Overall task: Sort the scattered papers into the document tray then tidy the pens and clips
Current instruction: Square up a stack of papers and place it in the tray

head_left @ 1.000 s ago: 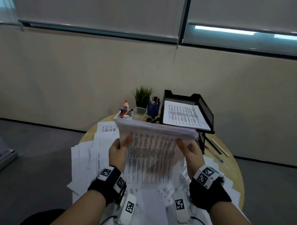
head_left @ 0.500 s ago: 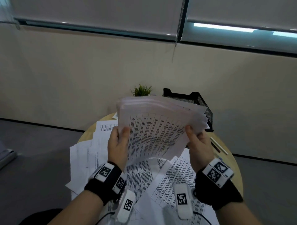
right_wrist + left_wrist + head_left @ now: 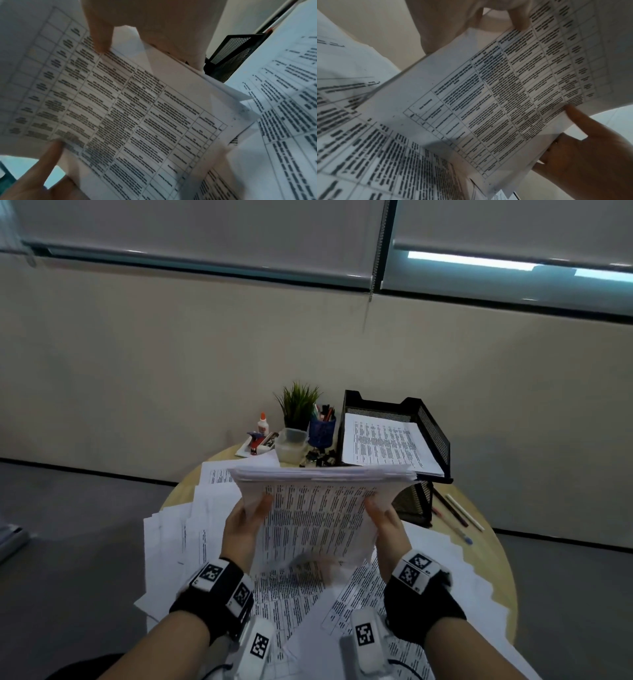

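Both hands hold a thick stack of printed papers [image 3: 318, 508] by its sides, above the table and just in front of the black mesh document tray [image 3: 435, 436]. My left hand [image 3: 246, 518] grips the stack's left edge and my right hand [image 3: 382, 518] grips its right edge. In the left wrist view, the thumb lies on the printed sheet [image 3: 496, 101]. The right wrist view shows the same sheet [image 3: 137, 115] and a corner of the tray [image 3: 229, 54]. Loose sheets [image 3: 178, 542] cover the table. Pens [image 3: 459, 511] lie right of the tray. Black clips [image 3: 318, 458] lie beside a blue pen cup [image 3: 322, 429].
The round wooden table [image 3: 500, 570] stands against a beige wall. At its back are a small plant [image 3: 298, 405], a glue bottle [image 3: 263, 422], a clear plastic tub [image 3: 291, 441] and a stapler [image 3: 255, 440]. The tray's top tier holds printed sheets [image 3: 387, 443].
Half a second ago the stack was raised and tilted, hiding the pen cup. It has come back down in front of the tray. Both hands kept their grip.
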Demonstrator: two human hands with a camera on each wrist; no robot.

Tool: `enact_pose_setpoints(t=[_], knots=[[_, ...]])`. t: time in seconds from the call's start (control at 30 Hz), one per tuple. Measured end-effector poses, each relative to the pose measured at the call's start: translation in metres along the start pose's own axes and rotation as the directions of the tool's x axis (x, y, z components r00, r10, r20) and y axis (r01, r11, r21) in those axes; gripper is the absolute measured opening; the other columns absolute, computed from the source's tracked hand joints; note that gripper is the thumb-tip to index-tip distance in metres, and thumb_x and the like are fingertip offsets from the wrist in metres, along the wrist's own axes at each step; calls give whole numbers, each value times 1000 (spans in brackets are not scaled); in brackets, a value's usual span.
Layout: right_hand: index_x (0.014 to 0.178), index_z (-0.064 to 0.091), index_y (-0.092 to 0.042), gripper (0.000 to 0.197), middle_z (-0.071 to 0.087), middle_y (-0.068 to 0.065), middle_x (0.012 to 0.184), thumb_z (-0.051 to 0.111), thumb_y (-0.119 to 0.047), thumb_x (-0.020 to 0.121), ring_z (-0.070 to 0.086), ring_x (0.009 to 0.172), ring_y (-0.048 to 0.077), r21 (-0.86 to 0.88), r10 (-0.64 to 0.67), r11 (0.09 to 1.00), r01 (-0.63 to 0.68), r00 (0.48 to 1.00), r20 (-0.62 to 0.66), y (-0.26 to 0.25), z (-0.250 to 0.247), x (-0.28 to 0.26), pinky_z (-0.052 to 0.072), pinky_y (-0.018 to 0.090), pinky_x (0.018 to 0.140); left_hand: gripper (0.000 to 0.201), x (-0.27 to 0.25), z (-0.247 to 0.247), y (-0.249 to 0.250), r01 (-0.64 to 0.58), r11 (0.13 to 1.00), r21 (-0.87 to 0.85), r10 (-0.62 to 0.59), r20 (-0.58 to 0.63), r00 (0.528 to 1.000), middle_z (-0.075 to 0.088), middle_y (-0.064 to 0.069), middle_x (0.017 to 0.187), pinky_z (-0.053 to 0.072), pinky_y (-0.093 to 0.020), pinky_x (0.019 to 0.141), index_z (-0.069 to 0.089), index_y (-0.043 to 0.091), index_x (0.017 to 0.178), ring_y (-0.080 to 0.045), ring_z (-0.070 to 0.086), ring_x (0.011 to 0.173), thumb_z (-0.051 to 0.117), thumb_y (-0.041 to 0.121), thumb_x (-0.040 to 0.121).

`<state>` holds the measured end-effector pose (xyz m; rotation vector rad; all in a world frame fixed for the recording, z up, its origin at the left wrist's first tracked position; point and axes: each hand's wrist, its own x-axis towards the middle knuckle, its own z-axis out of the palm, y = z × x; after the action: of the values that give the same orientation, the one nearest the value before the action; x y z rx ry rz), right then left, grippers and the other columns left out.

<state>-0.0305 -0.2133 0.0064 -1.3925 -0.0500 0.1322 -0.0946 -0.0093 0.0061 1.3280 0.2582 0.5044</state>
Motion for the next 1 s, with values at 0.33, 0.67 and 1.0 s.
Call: enact_pose_setpoints(t=[0.33,0.67,1.0], knots=[[114,62,-17,22,72,3,105,53,-16,94,66,102,23,-104,-79,991,81,997,24,-25,0,-6,51,43,91,26,12,-1,19,-51,973,227,42,45,998,65,12,103,45,-25,88,59,21,115,-6,60,99,57,31,91],[106,60,0,17,70,12,87,46,-4,97,69,69,16,-44,99,994,-97,995,28,-20,-18,-42,55,23,54,92,-39,-32,-18,402,908,120,-419,275,865,65,-9,121,38,-49,106,55,9,125,-27,58,116,88,47,48],[97,65,7,15,66,17,77,54,5,88,61,59,21,-416,273,868,-272,960,-58,2,-45,-47,48,21,47,60,-58,-51,-55,369,928,41,-371,151,916,64,6,104,36,-31,99,51,7,130,-17,57,105,72,28,77]])
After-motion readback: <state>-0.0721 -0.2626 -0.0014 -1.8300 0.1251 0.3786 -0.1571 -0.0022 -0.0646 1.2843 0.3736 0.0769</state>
